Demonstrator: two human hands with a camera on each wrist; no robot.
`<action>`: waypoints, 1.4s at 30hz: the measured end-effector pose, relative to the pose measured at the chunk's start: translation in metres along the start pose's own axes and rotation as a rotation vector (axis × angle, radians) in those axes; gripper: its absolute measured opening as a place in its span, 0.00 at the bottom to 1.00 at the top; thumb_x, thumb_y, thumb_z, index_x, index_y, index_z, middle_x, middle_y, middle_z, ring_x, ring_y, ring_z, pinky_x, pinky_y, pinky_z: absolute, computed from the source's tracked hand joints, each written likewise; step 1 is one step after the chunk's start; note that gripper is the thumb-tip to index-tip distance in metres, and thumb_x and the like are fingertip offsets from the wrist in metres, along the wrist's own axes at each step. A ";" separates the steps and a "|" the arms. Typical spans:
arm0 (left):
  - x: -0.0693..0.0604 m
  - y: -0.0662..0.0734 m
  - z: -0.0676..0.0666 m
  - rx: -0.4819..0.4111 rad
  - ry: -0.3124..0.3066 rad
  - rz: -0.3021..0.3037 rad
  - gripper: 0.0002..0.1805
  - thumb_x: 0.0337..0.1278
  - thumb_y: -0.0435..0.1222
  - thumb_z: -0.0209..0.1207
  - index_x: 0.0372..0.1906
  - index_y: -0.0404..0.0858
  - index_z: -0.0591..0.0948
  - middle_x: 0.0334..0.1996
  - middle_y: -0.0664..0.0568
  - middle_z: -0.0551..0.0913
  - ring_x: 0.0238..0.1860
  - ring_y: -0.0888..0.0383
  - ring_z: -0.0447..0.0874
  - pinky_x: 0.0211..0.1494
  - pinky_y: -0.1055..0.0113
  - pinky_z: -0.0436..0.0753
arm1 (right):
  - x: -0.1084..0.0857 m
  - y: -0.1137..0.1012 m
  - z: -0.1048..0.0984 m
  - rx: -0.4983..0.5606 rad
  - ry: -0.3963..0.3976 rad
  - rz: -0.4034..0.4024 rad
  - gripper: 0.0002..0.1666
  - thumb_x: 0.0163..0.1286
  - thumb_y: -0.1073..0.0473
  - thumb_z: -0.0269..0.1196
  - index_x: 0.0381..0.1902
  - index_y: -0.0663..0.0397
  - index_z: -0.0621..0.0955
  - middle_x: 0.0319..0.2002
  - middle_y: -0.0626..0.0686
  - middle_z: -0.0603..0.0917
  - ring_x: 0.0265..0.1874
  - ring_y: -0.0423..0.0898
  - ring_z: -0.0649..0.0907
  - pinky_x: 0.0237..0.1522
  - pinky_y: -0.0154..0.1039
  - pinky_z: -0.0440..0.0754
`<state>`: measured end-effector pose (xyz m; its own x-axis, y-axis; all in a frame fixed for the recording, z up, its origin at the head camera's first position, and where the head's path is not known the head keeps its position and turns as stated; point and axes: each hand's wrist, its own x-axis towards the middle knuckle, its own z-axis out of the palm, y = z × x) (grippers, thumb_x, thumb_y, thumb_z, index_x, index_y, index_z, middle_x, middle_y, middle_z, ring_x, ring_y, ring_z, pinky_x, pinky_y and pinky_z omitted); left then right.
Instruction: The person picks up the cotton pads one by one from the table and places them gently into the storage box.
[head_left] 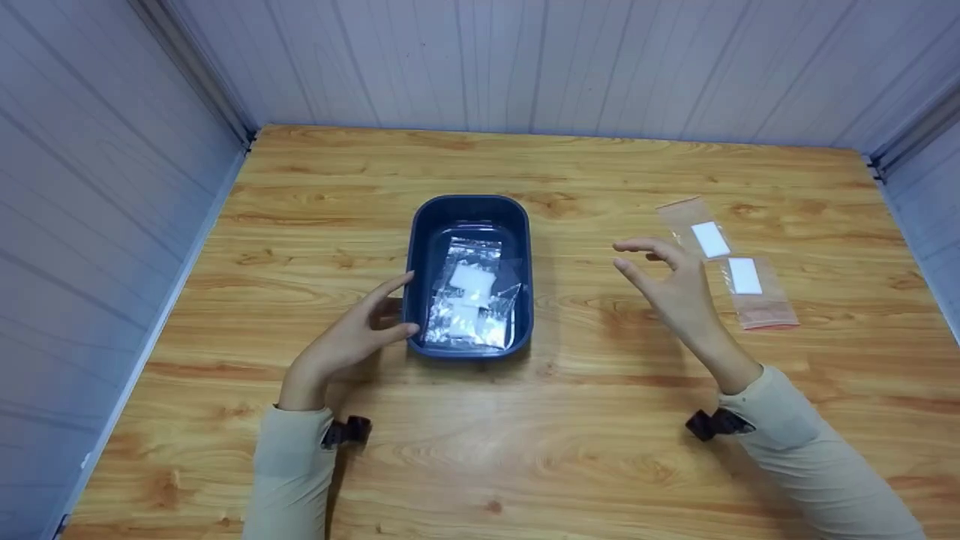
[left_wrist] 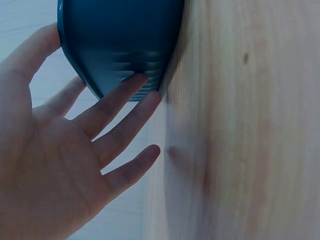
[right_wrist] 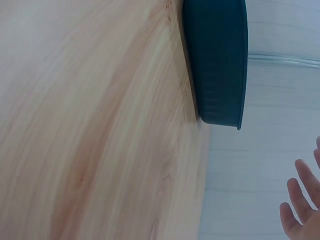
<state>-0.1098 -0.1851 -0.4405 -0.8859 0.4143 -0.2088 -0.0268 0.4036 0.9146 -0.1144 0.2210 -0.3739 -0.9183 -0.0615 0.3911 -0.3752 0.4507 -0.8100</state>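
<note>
A dark blue plastic bin with rounded corners stands left of the table's middle. Inside it lie several clear zip bags with white pieces in them, overlapping. My left hand is at the bin's left side, fingers spread and mostly straight. In the left wrist view its thumb and fingertips rest against the bin's rim and outer wall. Over the table to the right, my right hand hovers holding nothing, thumb and forefinger apart. Just beyond it lie two clear zip bags, an upper one and a lower one, each with a white rectangle.
The wood-grain table has pale panelled walls along its back and both sides. A dark wrist camera sits by the left cuff, another camera by the right. The bin's side shows in the right wrist view.
</note>
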 end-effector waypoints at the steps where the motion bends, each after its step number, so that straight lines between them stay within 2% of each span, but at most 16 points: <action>1: 0.000 0.000 0.000 0.002 0.001 -0.001 0.43 0.63 0.46 0.65 0.78 0.55 0.55 0.74 0.44 0.61 0.70 0.44 0.64 0.73 0.46 0.61 | 0.000 0.004 -0.001 0.002 0.003 0.002 0.11 0.63 0.73 0.67 0.45 0.71 0.84 0.45 0.64 0.86 0.47 0.33 0.79 0.52 0.34 0.71; 8: 0.000 0.001 0.000 0.005 -0.004 -0.018 0.43 0.63 0.47 0.64 0.78 0.57 0.55 0.75 0.45 0.58 0.71 0.42 0.62 0.73 0.44 0.59 | -0.003 0.041 -0.010 -0.020 0.008 0.026 0.12 0.64 0.69 0.68 0.46 0.63 0.86 0.47 0.57 0.87 0.48 0.34 0.78 0.53 0.34 0.71; 15: -0.001 0.001 -0.001 0.002 0.002 -0.034 0.43 0.62 0.49 0.65 0.78 0.59 0.55 0.75 0.44 0.59 0.71 0.42 0.62 0.73 0.43 0.60 | -0.004 0.048 -0.020 -0.049 -0.001 -0.001 0.12 0.66 0.64 0.69 0.47 0.56 0.87 0.46 0.53 0.87 0.50 0.37 0.80 0.53 0.38 0.73; 23: 0.000 0.000 0.000 -0.003 0.001 -0.012 0.43 0.63 0.46 0.64 0.78 0.57 0.55 0.75 0.44 0.58 0.71 0.42 0.63 0.73 0.45 0.60 | -0.008 0.052 -0.032 -0.081 0.001 0.032 0.13 0.66 0.65 0.68 0.48 0.58 0.86 0.47 0.53 0.87 0.50 0.34 0.79 0.53 0.36 0.72; 31: -0.001 0.003 0.000 -0.007 0.003 0.006 0.43 0.64 0.45 0.64 0.78 0.53 0.55 0.73 0.41 0.62 0.69 0.42 0.65 0.72 0.45 0.62 | -0.013 0.062 -0.047 -0.090 0.009 0.087 0.13 0.67 0.65 0.67 0.50 0.59 0.85 0.49 0.56 0.86 0.50 0.33 0.78 0.54 0.34 0.71; 35: -0.001 0.004 0.000 -0.006 0.006 -0.003 0.43 0.64 0.45 0.64 0.78 0.55 0.56 0.74 0.43 0.61 0.70 0.43 0.64 0.73 0.46 0.62 | -0.016 0.064 -0.053 -0.108 0.015 0.100 0.14 0.67 0.64 0.67 0.50 0.60 0.85 0.49 0.57 0.86 0.50 0.32 0.78 0.54 0.33 0.71; 42: -0.001 0.003 0.000 -0.005 0.006 -0.019 0.43 0.63 0.47 0.65 0.78 0.57 0.56 0.74 0.42 0.61 0.70 0.43 0.63 0.73 0.45 0.61 | -0.020 0.065 -0.063 -0.130 0.044 0.085 0.12 0.66 0.70 0.66 0.47 0.67 0.85 0.46 0.62 0.86 0.48 0.34 0.78 0.51 0.31 0.71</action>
<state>-0.1088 -0.1849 -0.4376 -0.8878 0.4022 -0.2239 -0.0458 0.4067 0.9124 -0.1120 0.3074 -0.4066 -0.9384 0.0194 0.3451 -0.2747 0.5642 -0.7786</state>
